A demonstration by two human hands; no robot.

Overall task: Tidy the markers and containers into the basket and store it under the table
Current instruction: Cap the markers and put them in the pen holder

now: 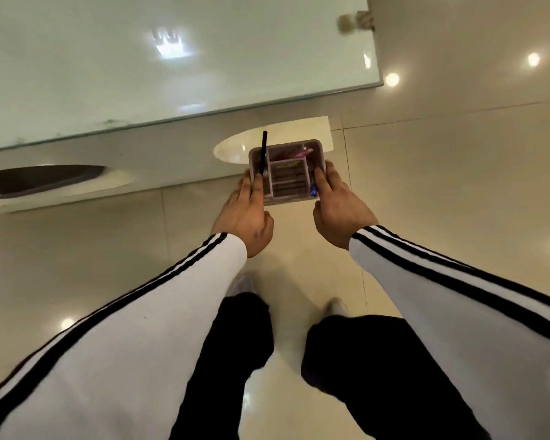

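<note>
Basket of mauve plastic, divided into compartments, is being gripped on both short sides: the left hand is clasping its left wall, the right hand its right wall. It is being held low above the glossy tiled floor, just before the glass tabletop edge. Markers are lying inside; a black marker is standing up.
</note>
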